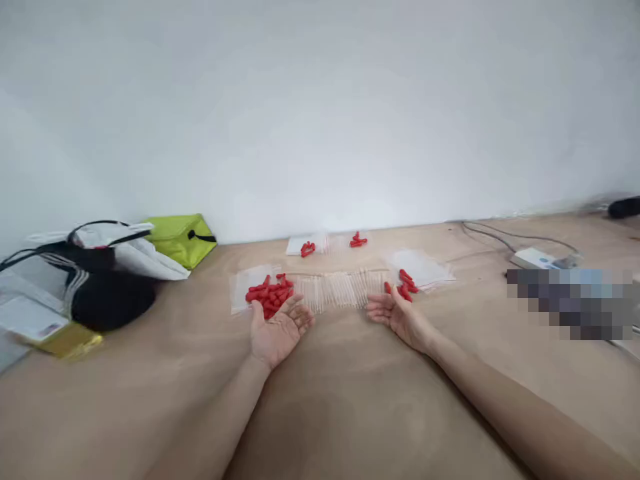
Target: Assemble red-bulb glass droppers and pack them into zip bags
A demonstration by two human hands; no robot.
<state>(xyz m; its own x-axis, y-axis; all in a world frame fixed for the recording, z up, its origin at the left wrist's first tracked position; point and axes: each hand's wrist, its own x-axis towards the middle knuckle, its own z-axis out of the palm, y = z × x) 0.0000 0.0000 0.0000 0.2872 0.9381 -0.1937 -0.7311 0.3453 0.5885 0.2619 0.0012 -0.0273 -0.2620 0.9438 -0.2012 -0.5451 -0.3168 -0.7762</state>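
The left hand (280, 330) and right hand (400, 319) are loosely spread, holding nothing. Just past them, thin pale sticks (343, 290) lie between red pegs (270, 293), probably for easy reach.

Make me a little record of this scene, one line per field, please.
Left hand: open, holding nothing, nearest the large red pile
Right hand: open, beside the smaller red group; touching or not, I can't tell
Middle: row of thin pale sticks
Further back: two small red clusters
Left side: lime-green bag 
Right side: white box near grey cable
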